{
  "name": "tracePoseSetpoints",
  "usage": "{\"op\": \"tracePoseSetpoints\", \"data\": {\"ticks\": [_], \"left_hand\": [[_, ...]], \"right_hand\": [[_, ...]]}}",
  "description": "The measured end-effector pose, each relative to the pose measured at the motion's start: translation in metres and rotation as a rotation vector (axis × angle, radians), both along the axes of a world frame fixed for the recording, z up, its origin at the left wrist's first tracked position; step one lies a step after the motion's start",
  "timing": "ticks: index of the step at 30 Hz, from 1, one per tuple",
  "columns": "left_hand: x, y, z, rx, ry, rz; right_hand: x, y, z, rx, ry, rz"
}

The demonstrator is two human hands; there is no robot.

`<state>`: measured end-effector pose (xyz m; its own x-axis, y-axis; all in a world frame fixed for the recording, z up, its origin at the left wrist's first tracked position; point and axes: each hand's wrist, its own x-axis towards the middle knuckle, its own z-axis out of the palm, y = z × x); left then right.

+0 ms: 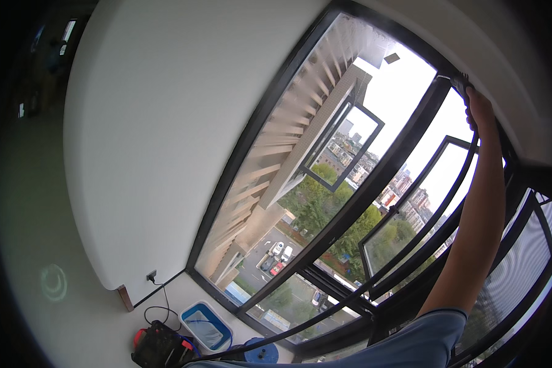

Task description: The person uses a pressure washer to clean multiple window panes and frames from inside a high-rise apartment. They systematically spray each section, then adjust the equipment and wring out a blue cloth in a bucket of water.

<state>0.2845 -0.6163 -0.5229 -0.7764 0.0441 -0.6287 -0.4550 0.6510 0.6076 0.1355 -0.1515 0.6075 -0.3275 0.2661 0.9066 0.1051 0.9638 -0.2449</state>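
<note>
My right hand [479,108] is raised to the upper right and closed around a dark handheld nozzle [461,87] at the top corner of the black window frame [444,76]. From the hand a long black hose [349,296] curves down past the open window sash to the lower middle. A little white shows at the nozzle's tip, against the frame. My left hand is out of view. A black machine with red parts [158,345] stands at the lower left, with a blue and white basin [207,325] beside it.
A blue round lid [261,352] lies right of the basin. A power cord [165,299] runs from the wall socket [152,275] towards the machine. One window sash [365,250] is swung outward, high above trees and parked cars. A white wall [165,115] borders the window.
</note>
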Motion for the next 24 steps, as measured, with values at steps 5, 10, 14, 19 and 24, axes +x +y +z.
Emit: {"op": "tracePoseSetpoints", "data": {"ticks": [5,10,14,19,24], "left_hand": [[0.025,-0.004,0.000,-0.012,-0.048,-0.071],[0.053,-0.013,-0.001,-0.011,-0.110,-0.169],[0.066,-0.022,0.001,-0.009,-0.183,-0.240],[0.078,-0.031,0.032,-0.073,-0.069,-0.210],[0.091,-0.039,0.007,-0.148,0.083,-0.057]], "right_hand": [[0.011,-0.006,-0.007,-0.094,-0.138,-0.108],[0.025,-0.032,-0.020,-0.056,-0.223,-0.240],[0.031,-0.032,-0.031,-0.016,-0.318,-0.335],[0.033,-0.023,-0.043,-0.034,-0.504,-0.369],[0.037,-0.015,-0.084,-0.095,-0.650,-0.399]]}}
